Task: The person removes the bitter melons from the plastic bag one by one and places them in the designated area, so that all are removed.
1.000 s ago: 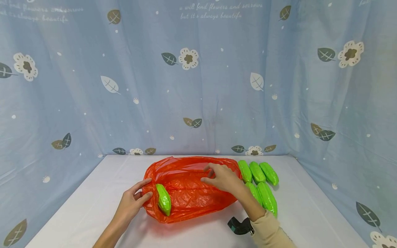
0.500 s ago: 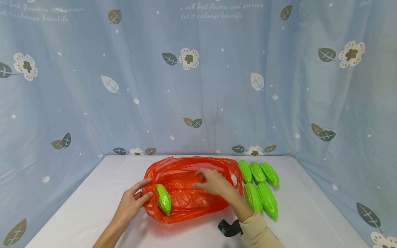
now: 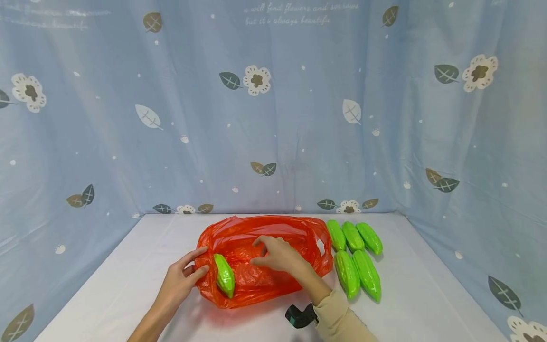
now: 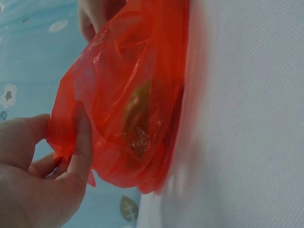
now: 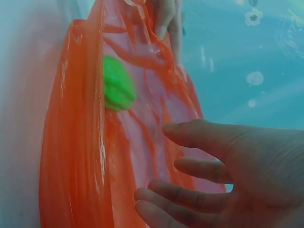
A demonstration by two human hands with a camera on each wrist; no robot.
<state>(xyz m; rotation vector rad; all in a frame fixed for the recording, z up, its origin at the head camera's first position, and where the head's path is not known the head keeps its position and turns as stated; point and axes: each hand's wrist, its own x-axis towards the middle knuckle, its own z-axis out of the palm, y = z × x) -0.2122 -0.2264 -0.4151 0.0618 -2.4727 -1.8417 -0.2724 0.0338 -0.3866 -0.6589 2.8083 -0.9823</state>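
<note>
A red plastic bag (image 3: 256,275) lies on its side on the white table, its mouth spread wide. At its left end my left hand (image 3: 181,280) pinches the thin film between thumb and fingers, which shows close up in the left wrist view. Inside the bag, near that hand, rests one glossy green gourd-like vegetable (image 3: 224,275); it shows darkly through the film in the left wrist view. Over the bag's middle hovers my right hand (image 3: 275,256), its fingers loosely bent and apart, holding nothing. In the right wrist view the green vegetable (image 5: 118,84) lies beyond the fingertips.
Right of the bag, several more green vegetables (image 3: 366,275) lie in two rows, the nearest beside the bag's end. A black device (image 3: 300,317) is strapped at the right wrist. A blue patterned curtain (image 3: 299,118) encloses the back and sides of the table.
My right hand has moved left over the bag, away from the rows of green vegetables. The left hand keeps its hold on the bag's end, and the vegetable inside stays in place.
</note>
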